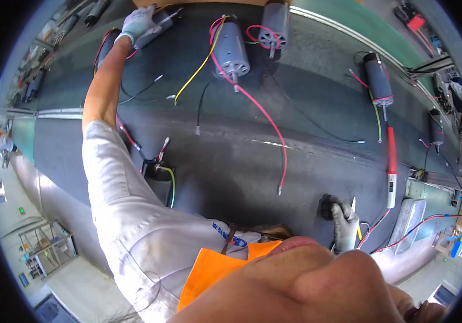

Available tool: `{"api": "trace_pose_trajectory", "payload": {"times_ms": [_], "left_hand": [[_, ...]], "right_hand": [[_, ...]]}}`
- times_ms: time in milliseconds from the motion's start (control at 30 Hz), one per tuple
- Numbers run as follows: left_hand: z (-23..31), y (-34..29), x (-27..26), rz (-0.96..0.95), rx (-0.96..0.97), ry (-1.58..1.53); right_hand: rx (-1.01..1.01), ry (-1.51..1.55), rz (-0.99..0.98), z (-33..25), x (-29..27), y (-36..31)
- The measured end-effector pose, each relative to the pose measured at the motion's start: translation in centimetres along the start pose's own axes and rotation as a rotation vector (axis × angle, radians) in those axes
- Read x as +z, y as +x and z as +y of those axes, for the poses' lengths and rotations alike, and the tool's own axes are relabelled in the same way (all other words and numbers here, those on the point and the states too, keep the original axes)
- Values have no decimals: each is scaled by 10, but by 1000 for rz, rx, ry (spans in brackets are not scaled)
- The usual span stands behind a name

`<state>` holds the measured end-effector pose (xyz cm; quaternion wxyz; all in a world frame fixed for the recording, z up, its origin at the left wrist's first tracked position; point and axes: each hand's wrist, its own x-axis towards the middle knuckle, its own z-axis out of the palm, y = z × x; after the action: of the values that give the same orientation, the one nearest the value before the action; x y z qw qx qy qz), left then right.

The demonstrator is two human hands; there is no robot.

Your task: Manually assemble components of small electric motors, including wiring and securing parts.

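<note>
Seemingly, left fingers (141,19) clasp a motor (159,31); right fingers (342,210), near a tray (410,219), look curled.

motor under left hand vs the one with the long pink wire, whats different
The left hand partly hides the first motor; no hand touches the pink-wired motor. The first motor lies more slanted; the pink-wired motor points its shaft toward the near side. Both are grey and cylindrical.
</note>
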<state>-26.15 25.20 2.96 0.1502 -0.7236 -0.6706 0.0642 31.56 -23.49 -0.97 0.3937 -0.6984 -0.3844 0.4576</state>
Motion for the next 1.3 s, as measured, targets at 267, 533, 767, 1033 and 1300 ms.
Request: {"api": "trace_pose_trajectory", "payload": {"times_ms": [267,533,767,1033,1300], "left_hand": [[43,-76,13,-35,-45,-368],[156,-265,-130,-368,-176,-1633],[261,-372,-195,-589,275,-1446],[344,-444,-167,-581,573,-889],[341,-439,-175,-857,431,-688]], "right_hand": [[-137,42,-189,-6,2,0],[-232,120,-233,19,-1,-25],[-692,-207,-322,-13,28,-49],[-320,-121,21,28,-91,-99],[-235,-739,860,89,-361,28]]}}
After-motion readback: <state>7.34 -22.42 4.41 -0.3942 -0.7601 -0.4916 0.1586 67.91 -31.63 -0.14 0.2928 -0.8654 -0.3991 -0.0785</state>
